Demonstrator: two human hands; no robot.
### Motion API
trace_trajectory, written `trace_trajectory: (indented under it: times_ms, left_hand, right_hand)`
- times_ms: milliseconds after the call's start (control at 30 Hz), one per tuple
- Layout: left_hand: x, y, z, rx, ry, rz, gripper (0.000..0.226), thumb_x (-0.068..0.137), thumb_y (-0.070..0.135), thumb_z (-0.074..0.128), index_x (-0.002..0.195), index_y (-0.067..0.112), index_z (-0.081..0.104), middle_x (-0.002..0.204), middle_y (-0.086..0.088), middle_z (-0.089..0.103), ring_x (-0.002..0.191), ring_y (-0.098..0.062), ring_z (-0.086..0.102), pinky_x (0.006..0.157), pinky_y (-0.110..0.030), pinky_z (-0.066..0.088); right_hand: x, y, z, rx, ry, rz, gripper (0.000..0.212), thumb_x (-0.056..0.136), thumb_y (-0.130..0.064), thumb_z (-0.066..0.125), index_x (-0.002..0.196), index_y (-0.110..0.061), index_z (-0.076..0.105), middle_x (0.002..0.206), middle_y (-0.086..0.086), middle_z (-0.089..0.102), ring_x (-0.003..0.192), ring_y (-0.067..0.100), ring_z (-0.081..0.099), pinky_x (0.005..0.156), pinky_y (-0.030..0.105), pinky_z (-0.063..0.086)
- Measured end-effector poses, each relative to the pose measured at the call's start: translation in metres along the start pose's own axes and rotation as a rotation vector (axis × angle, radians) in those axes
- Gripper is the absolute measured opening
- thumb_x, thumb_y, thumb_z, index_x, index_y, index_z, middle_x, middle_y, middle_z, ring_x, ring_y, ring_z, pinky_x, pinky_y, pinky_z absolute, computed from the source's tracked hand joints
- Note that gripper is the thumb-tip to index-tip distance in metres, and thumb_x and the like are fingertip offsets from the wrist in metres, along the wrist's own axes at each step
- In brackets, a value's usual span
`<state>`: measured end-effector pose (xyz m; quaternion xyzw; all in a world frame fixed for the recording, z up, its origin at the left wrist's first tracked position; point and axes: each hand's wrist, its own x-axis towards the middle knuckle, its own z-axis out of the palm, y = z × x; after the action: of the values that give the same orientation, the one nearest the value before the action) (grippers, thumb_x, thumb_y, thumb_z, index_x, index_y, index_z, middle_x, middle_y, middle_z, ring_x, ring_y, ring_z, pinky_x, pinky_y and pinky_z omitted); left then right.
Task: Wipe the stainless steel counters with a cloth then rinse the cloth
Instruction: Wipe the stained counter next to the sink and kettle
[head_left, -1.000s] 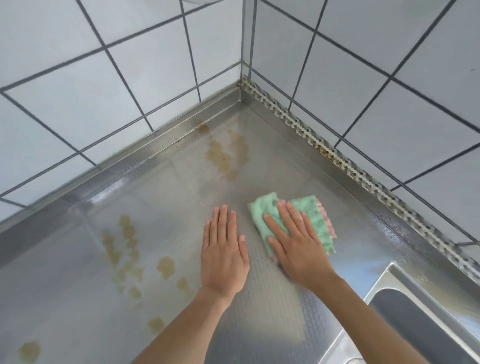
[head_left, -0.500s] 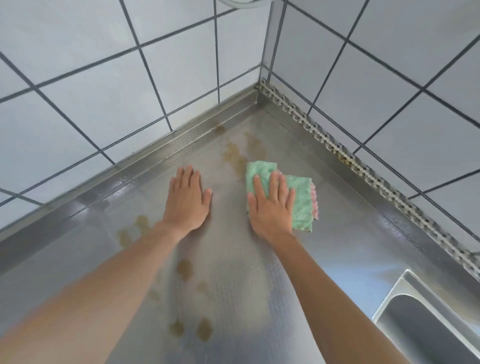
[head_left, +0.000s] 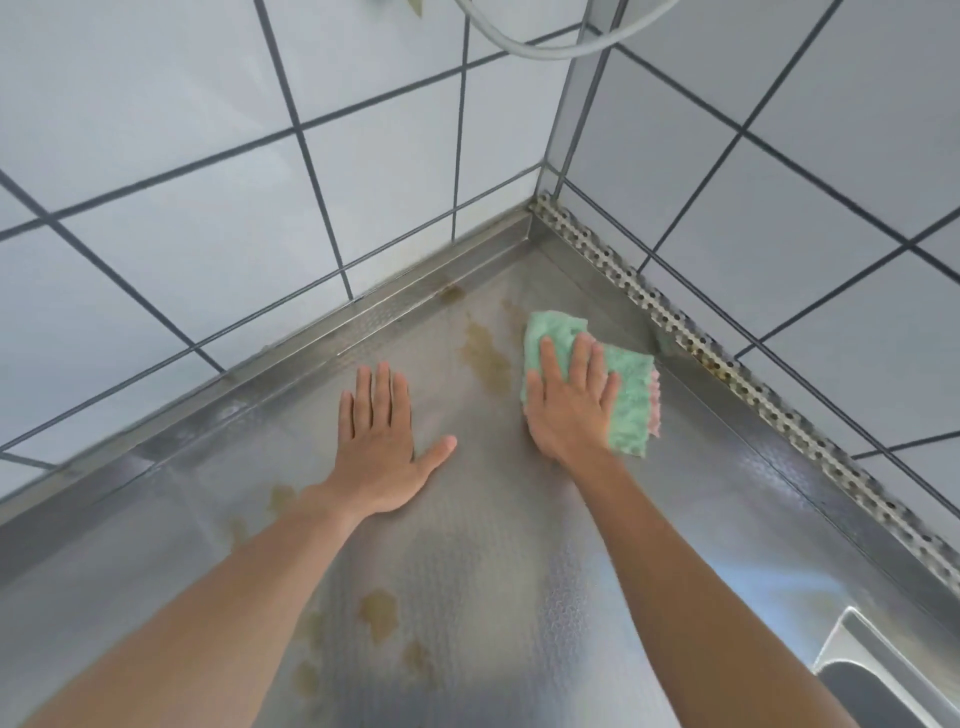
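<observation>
left hand (head_left: 382, 457): centre frame, palm flat on counter (head_left: 519, 561), fingers straight and together, thumb splayed right, grasping nothing; forearm enters from lower left
stains (head_left: 378, 616): brownish patches, lower centre and toward the corner
right hand (head_left: 569, 410): right of centre, fingers extended, pressing flat on cloth, not curled round it; forearm from lower right
cloth (head_left: 631, 400): green, pink edge, on counter near corner
sink (head_left: 883, 670): lower right edge
</observation>
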<state>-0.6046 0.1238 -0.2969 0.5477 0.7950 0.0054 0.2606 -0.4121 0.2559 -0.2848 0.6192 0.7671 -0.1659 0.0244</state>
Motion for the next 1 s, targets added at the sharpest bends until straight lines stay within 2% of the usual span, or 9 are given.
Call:
trace_trajectory:
  times_ms: [133,233,300,467,633,733,800,933,1000]
  left_hand:
    - [0.0,0.001,0.004,-0.037,0.082,-0.019,0.085,0.104,0.064,0.015,0.164,0.013,-0.017,0.169,-0.003,-0.033,0.153,-0.018,-0.037,0.126,-0.041,-0.022]
    - [-0.002,0.002,0.007,-0.008,0.123,-0.009,0.08,0.106,0.059,0.014,0.164,0.011,-0.014,0.171,-0.006,-0.029,0.156,-0.021,-0.032,0.129,-0.044,-0.016]
    - [-0.004,0.003,0.012,0.032,0.193,-0.002,0.078,0.106,0.057,0.008,0.164,0.009,-0.013,0.172,-0.008,-0.025,0.158,-0.025,-0.028,0.13,-0.045,-0.014]
    - [-0.003,0.001,0.016,0.033,0.182,0.007,0.081,0.103,0.06,0.007,0.162,0.01,-0.019,0.169,-0.008,-0.032,0.155,-0.025,-0.036,0.129,-0.046,-0.017]
    - [-0.002,0.001,0.016,0.036,0.188,0.011,0.08,0.105,0.059,0.011,0.157,0.013,-0.027,0.168,-0.009,-0.034,0.153,-0.025,-0.038,0.129,-0.046,-0.018]
    - [0.0,0.0,0.016,0.057,0.201,-0.001,0.082,0.099,0.062,0.001,0.158,0.011,-0.024,0.17,-0.009,-0.031,0.155,-0.025,-0.034,0.129,-0.046,-0.018]
    - [-0.001,0.0,0.016,0.061,0.2,0.002,0.087,0.092,0.065,-0.006,0.158,0.01,-0.023,0.17,-0.01,-0.029,0.156,-0.026,-0.033,0.129,-0.045,-0.018]
    - [-0.001,-0.001,0.017,0.07,0.213,0.009,0.086,0.091,0.065,-0.009,0.155,0.011,-0.027,0.17,-0.01,-0.029,0.155,-0.026,-0.035,0.129,-0.046,-0.018]
    - [-0.001,-0.001,0.016,0.057,0.2,0.01,0.085,0.091,0.065,-0.009,0.154,0.012,-0.029,0.169,-0.009,-0.031,0.154,-0.026,-0.036,0.129,-0.046,-0.018]
  right_hand:
    - [-0.025,-0.049,0.023,-0.055,-0.001,-0.318,0.055,0.109,-0.047,0.018,0.162,-0.036,0.015,0.173,0.005,-0.003,0.158,0.026,-0.013,0.127,0.052,-0.007]
    - [-0.072,-0.016,0.027,-0.097,-0.012,-0.528,0.054,0.109,-0.049,0.017,0.161,-0.038,0.022,0.173,0.002,0.004,0.159,0.022,-0.005,0.128,0.049,0.001]
    - [-0.085,0.024,0.018,-0.117,-0.039,-0.573,0.054,0.109,-0.053,0.013,0.161,-0.041,0.019,0.173,-0.002,0.005,0.159,0.018,-0.003,0.129,0.049,0.005]
    - [-0.032,0.075,-0.015,-0.125,-0.034,-0.284,0.06,0.104,-0.06,0.005,0.161,-0.044,0.009,0.173,-0.004,-0.002,0.159,0.018,-0.009,0.128,0.05,0.002]
    - [0.063,-0.016,-0.017,0.003,-0.021,-0.046,0.055,0.109,-0.049,0.013,0.162,-0.038,0.006,0.173,0.003,-0.008,0.158,0.025,-0.014,0.126,0.055,-0.008]
    - [0.074,-0.084,-0.002,-0.001,-0.051,-0.191,0.056,0.109,-0.046,0.013,0.163,-0.035,0.007,0.172,0.003,-0.01,0.158,0.025,-0.017,0.125,0.057,-0.011]
    - [0.057,-0.096,0.005,-0.025,-0.062,-0.344,0.056,0.108,-0.047,0.013,0.163,-0.034,0.01,0.173,0.003,-0.008,0.158,0.023,-0.016,0.125,0.056,-0.011]
    - [0.02,-0.036,0.001,-0.101,-0.118,-0.743,0.056,0.106,-0.055,0.009,0.16,-0.041,0.017,0.173,-0.005,0.001,0.158,0.014,-0.009,0.126,0.048,-0.011]
    - [0.026,-0.001,-0.01,-0.14,-0.11,-0.734,0.058,0.105,-0.057,0.005,0.16,-0.042,0.017,0.172,-0.007,0.0,0.158,0.014,-0.007,0.128,0.049,-0.007]
